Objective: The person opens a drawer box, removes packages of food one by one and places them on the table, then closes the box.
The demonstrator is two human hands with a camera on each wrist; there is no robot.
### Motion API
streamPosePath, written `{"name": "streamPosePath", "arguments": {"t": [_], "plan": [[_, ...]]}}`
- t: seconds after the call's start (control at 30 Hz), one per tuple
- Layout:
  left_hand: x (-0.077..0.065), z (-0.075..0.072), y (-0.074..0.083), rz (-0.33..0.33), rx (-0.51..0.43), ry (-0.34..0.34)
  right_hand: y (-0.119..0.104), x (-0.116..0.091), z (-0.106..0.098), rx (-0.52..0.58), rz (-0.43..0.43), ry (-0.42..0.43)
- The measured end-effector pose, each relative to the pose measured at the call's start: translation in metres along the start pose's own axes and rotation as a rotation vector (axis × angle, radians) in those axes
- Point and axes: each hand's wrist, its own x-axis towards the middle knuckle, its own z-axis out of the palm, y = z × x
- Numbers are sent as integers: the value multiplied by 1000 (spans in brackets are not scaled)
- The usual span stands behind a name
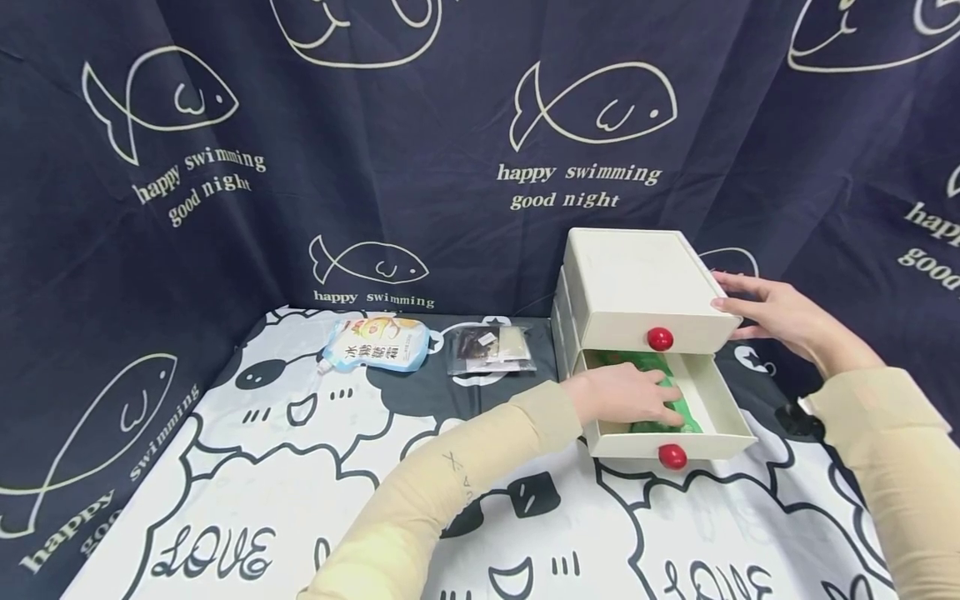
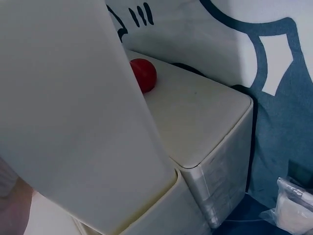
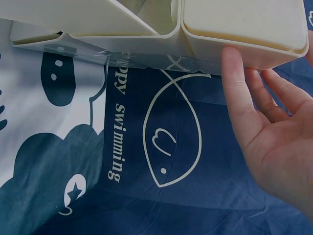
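Note:
A white drawer cabinet (image 1: 637, 271) stands at the right, its upper drawer closed behind a red knob (image 1: 660, 338). Below that, a drawer (image 1: 716, 396) is pulled out, with a crinkly green packet (image 1: 686, 412) lying inside. My left hand (image 1: 622, 393) reaches into this drawer, fingers spread over the packet; its fingertips are partly hidden. In the left wrist view, the drawer's wall (image 2: 83, 107) hides most of that hand. My right hand (image 1: 787, 312) rests its fingers against the cabinet's right side near the top; the right wrist view shows the thumb (image 3: 234, 73) extended against it.
A blue-and-white spouted pouch (image 1: 378, 343) lies at the back left of the table. Between it and the cabinet is a clear plastic packet (image 1: 491, 348) with dark and pale contents. A dark fish-print curtain (image 1: 450, 167) hangs behind. Another red knob (image 2: 143, 75) shows on a lower drawer.

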Motion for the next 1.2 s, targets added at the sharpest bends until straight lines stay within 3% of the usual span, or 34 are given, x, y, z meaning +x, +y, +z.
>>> {"name": "streamPosePath", "arguments": {"t": [0.2, 0.47, 1.0, 1.2], "plan": [[0, 0, 1, -20, -29, -15, -2, -1, 0, -16, 2, 15], [0, 1, 2, -20, 17, 23, 0, -1, 0, -18, 0, 20], [1, 2, -4, -139, -106, 100, -1, -1, 1, -20, -2, 20], [0, 3, -4, -151, -107, 124, 0, -2, 0, -23, 1, 18]]}}
